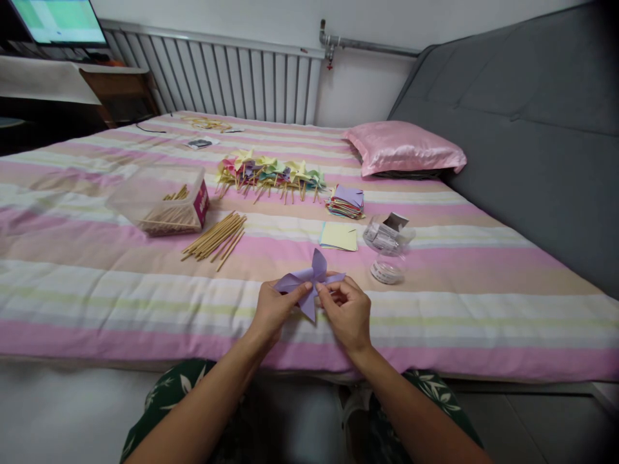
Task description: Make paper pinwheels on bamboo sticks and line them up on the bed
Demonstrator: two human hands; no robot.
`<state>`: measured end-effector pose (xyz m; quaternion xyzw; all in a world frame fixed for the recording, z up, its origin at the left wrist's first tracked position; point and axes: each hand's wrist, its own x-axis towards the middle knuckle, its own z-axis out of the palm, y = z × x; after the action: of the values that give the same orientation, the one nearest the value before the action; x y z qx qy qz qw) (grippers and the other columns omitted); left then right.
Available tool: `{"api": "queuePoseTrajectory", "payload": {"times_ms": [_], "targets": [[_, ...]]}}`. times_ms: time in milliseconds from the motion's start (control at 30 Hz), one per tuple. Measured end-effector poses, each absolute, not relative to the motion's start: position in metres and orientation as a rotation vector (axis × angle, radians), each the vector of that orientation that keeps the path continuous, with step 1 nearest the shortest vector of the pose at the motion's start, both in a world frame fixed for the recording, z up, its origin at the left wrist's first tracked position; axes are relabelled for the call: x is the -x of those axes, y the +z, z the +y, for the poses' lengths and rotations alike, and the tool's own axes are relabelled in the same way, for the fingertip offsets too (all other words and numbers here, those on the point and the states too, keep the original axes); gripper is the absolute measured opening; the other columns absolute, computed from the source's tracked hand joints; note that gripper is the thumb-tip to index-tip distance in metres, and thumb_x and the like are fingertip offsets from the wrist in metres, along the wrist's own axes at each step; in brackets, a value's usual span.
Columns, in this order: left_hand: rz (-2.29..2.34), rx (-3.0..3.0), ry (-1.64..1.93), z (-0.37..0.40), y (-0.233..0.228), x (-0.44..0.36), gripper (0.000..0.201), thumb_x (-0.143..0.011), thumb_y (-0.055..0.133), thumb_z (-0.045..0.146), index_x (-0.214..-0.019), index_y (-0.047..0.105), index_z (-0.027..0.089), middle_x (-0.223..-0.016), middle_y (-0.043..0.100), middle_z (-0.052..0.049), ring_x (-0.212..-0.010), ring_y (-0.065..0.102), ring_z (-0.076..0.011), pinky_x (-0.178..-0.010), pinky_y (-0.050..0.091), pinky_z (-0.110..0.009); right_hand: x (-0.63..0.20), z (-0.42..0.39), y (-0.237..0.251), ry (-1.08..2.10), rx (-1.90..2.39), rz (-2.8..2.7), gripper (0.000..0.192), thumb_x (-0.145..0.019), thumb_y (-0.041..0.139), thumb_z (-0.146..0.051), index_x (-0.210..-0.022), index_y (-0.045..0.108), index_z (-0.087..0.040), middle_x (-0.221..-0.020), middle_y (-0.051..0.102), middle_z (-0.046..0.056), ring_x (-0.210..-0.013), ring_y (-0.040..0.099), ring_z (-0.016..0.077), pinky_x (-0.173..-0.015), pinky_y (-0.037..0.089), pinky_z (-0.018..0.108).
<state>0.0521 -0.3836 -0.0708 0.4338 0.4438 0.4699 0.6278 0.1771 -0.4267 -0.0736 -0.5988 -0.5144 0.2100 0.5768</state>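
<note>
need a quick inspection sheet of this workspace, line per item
surface: striped bed cover
job's things: purple pinwheel
clutter: sticks, stick box, finished pinwheels, paper stack, yellow sheets, jar
grippers: left hand and right hand both pinch the purple pinwheel
cables: dark cable at far edge
surroundings: pink pillow, radiator, grey headboard, screen
</note>
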Motion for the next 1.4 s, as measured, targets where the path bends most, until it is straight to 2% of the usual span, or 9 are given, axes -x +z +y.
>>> {"api": "queuePoseTrajectory", "payload": {"times_ms": [433, 500, 600, 667, 700, 833, 900, 1233, 1400], "targets": [[1.036, -0.871, 1.091, -0.384, -0.072, -0.055, 0.020, -0.056, 0.079, 0.027, -0.068, 0.069, 0.014, -0.060, 0.063, 0.001, -0.055, 0.054, -0.0111, -0.054, 0.040, -0.022, -0.175, -0.427, -0.072, 0.460, 1.385, -1.221, 0.018, -0.076, 0.064, -0.030, -0.065, 0.059, -0.016, -0.096, 0.063, 0.007, -0.058, 0.059, 0.0095, -0.051, 0.047, 0.022], [1.012, -0.809, 1.084, -0.384, -0.073, -0.056, 0.022, -0.057, 0.079, 0.026, -0.072, 0.070, 0.014, -0.064, 0.066, 0.000, -0.058, 0.056, -0.0122, -0.057, 0.043, -0.023, -0.174, -0.427, -0.074, 0.500, 1.358, -1.160, 0.016, -0.074, 0.066, -0.030, -0.077, 0.056, -0.017, -0.104, 0.061, 0.007, -0.057, 0.059, 0.0089, -0.049, 0.045, 0.022], [0.968, -0.744, 1.099, -0.384, -0.072, -0.057, 0.023, -0.057, 0.079, 0.024, -0.076, 0.070, 0.014, -0.066, 0.067, 0.000, -0.060, 0.058, -0.0121, -0.060, 0.045, -0.023, -0.172, -0.425, -0.078, 0.572, 1.303, -1.013, 0.044, -0.070, 0.070, -0.031, -0.104, 0.045, -0.022, -0.115, 0.057, 0.008, -0.059, 0.060, 0.0090, -0.051, 0.045, 0.022], [0.950, -0.718, 1.113, -0.384, -0.070, -0.058, 0.023, -0.057, 0.079, 0.022, -0.076, 0.070, 0.014, -0.068, 0.068, 0.000, -0.061, 0.059, -0.0120, -0.062, 0.046, -0.023, -0.173, -0.422, -0.081, 0.676, 1.254, -0.923, 0.058, -0.068, 0.072, -0.033, -0.114, 0.039, -0.023, -0.108, 0.059, 0.007, -0.065, 0.060, 0.0109, -0.058, 0.047, 0.024], [0.944, -0.709, 1.114, -0.385, -0.070, -0.058, 0.023, -0.057, 0.079, 0.022, -0.077, 0.070, 0.014, -0.069, 0.068, 0.000, -0.062, 0.059, -0.0121, -0.063, 0.046, -0.023, -0.173, -0.421, -0.082, 0.762, 1.223, -0.886, 0.057, -0.068, 0.071, -0.034, -0.115, 0.040, -0.021, -0.100, 0.060, 0.005, -0.067, 0.060, 0.0118, -0.061, 0.048, 0.025], [0.923, -0.713, 1.105, -0.388, -0.069, -0.060, 0.022, -0.058, 0.079, 0.023, -0.077, 0.071, 0.014, -0.070, 0.069, -0.001, -0.063, 0.060, -0.0120, -0.063, 0.047, -0.023, -0.175, -0.418, -0.081, 1.106, 1.129, -0.769, 0.028, -0.070, 0.068, -0.038, -0.083, 0.057, -0.016, -0.069, 0.058, -0.001, -0.061, 0.054, 0.0111, -0.059, 0.044, 0.023], [0.918, -0.729, 1.099, -0.390, -0.069, -0.062, 0.023, -0.059, 0.079, 0.024, -0.078, 0.071, 0.013, -0.070, 0.069, -0.002, -0.062, 0.059, -0.0122, -0.062, 0.047, -0.023, -0.175, -0.418, -0.080, 1.186, 1.111, -0.700, 0.026, -0.067, 0.071, -0.037, -0.073, 0.058, -0.015, -0.063, 0.056, -0.002, -0.056, 0.051, 0.0101, -0.056, 0.042, 0.023], [0.937, -0.812, 1.056, -0.396, -0.070, -0.063, 0.022, -0.061, 0.077, 0.027, -0.075, 0.070, 0.012, -0.067, 0.066, -0.002, -0.059, 0.057, -0.0112, -0.057, 0.044, -0.022, -0.177, -0.415, -0.081, 1.253, 1.093, -0.530, 0.022, -0.059, 0.077, -0.029, -0.065, 0.062, -0.014, -0.056, 0.057, -0.003, -0.052, 0.047, 0.0091, -0.052, 0.037, 0.022], [0.801, -0.936, 0.789, -0.385, -0.052, -0.043, 0.022, -0.067, 0.072, 0.034, -0.074, 0.071, 0.013, -0.067, 0.065, -0.004, -0.061, 0.057, -0.0129, -0.058, 0.044, -0.024, -0.198, -0.409, -0.074, 1.513, 0.974, -0.449, 0.017, -0.056, 0.076, -0.022, -0.062, 0.061, -0.014, -0.056, 0.058, -0.003, -0.052, 0.049, 0.0098, -0.053, 0.039, 0.023]]}}
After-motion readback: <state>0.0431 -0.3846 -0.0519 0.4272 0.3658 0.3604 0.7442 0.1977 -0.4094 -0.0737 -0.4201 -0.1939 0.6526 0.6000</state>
